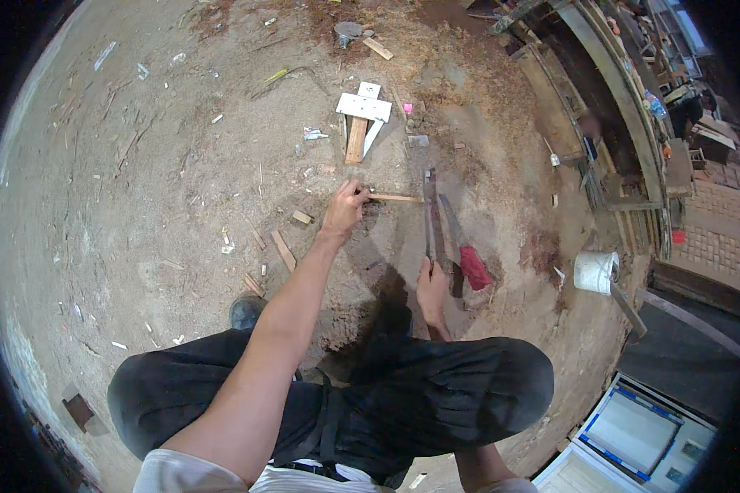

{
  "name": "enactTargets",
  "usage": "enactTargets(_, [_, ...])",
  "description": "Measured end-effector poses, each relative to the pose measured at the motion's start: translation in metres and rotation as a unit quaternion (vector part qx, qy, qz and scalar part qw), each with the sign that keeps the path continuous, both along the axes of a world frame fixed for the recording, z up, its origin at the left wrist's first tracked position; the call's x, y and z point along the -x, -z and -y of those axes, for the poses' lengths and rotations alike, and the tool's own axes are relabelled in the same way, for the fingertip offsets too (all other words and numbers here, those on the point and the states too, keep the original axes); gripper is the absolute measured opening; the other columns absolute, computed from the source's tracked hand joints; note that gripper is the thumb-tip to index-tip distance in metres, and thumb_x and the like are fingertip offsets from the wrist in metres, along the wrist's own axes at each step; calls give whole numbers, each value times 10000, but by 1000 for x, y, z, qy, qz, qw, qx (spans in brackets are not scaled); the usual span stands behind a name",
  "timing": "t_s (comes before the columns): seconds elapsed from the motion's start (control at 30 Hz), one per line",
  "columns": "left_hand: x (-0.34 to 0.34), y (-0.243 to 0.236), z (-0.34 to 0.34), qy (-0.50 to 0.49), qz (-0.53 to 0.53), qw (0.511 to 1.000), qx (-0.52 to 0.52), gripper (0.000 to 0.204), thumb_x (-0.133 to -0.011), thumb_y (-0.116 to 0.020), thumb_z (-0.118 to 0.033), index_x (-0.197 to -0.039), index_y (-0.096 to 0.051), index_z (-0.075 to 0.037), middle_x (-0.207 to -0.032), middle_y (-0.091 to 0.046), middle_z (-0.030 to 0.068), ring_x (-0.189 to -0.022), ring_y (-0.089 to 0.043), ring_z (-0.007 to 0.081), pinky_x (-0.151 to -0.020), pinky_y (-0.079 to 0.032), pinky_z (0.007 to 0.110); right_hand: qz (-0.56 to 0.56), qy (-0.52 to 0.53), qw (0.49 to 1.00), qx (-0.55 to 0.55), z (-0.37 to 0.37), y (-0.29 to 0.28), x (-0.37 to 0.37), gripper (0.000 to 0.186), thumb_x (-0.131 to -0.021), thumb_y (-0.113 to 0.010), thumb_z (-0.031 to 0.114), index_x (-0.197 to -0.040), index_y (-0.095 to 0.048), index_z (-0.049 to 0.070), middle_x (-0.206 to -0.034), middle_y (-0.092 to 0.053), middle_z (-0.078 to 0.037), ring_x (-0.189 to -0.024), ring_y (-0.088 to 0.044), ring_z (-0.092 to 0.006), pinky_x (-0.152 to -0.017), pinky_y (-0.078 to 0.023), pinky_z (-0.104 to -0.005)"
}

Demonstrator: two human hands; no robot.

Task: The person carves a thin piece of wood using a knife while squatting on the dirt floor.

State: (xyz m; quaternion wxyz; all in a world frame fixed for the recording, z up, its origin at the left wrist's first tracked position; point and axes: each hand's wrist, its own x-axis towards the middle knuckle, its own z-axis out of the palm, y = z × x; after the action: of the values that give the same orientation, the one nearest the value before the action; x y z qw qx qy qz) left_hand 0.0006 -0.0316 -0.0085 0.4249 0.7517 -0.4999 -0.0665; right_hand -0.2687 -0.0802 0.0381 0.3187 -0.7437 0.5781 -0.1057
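My left hand (345,209), its fingers closed, grips one end of a thin strip of wood (396,197). The strip points to the right, and its far end meets the blade of a long, narrow knife (427,215). Wrapped round the lower end of that knife is my right hand (432,289), with the blade pointing away from me. A dark, blade-like shape lies just right of the knife; whether it is an object or a shadow is unclear. Beside my right hand a crumpled red cloth (474,268) rests on the ground.
Ahead lies a wooden piece (356,141) with white boards (364,107) across its top. Wood offcuts (284,251) and scraps litter the dirt floor. At right stand a white bucket (594,272) and a wooden rack (625,99). A white-framed panel (633,423) is at lower right.
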Motion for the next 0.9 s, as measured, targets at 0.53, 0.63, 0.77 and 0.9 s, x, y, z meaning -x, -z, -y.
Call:
enactTargets(0.53, [8,-12,18,21,0,999,34,198,-698,-584,60,-868,-655,-12,-924,-557,127,-936,-555,311,-789,-483,411,-131,-119,956,235,26,10,11,391,-992,-442,292,-792,-545,-28,-577,-533,-95,-512,-514,-171,-502,-414,-340])
enactTargets(0.63, [-5,-7,9,8,-7,1000,24,199,-687,-587,62,-860,-655,-11,-921,-554,128,-934,-557,314,-787,-482,412,-16,-64,997,42,11,27,6,445,-991,-438,345,-804,-556,-41,-612,-553,-143,-520,-528,-219,-517,-420,-383])
enactTargets(0.77, [2,-1,-2,9,0,999,38,192,-680,-596,58,-850,-653,-10,-912,-548,126,-909,-556,320,-779,-483,406,84,-17,995,-43,17,25,2,439,-992,-445,372,-779,-553,5,-605,-537,-77,-479,-496,-166,-478,-398,-340])
enactTargets(0.9, [-5,9,-4,9,4,1000,15,206,-687,-596,55,-872,-651,-16,-912,-540,131,-908,-547,329,-783,-479,412,215,121,939,-241,7,-14,-13,390,-993,-458,381,-757,-525,77,-573,-448,21,-467,-435,-81,-430,-339,-254])
